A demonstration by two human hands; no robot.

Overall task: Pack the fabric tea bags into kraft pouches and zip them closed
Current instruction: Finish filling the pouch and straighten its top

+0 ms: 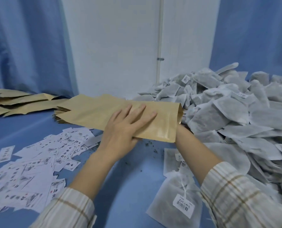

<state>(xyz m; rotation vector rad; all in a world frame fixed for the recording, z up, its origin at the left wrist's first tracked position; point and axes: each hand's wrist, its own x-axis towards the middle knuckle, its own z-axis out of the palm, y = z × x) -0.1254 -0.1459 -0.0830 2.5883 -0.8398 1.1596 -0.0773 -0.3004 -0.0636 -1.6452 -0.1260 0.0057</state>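
A kraft pouch (pixel 120 112) lies flat near the middle of the blue counter (pixel 128 186), its open mouth turned toward the heap of fabric tea bags (pixel 235 116) that fills the counter's right side. The left hand (pixel 127 125) lies across the top of the pouch, fingers straight and spread, with its thumb side at the pouch's near edge; the forearm reaches in from the near edge of the counter, a plaid sleeve (pixel 67 209) pushed back from the wrist. The right hand is out of sight inside the mouth of the pouch, so whether its fingers are spread or closed cannot be told; only the bare right forearm (pixel 196 153) and its plaid cuff show, angled up from the near right corner. More kraft pouches (pixel 21 102) lie stacked and fanned behind the held one, toward the far left edge. Printed paper labels (pixel 34 170) are scattered over the near left of the counter. A single tea bag with a barcode tag (pixel 184 206) on a string lies near the front edge, between the two forearms. Dark tea crumbs (pixel 147 145) speckle the counter just below the pouch.
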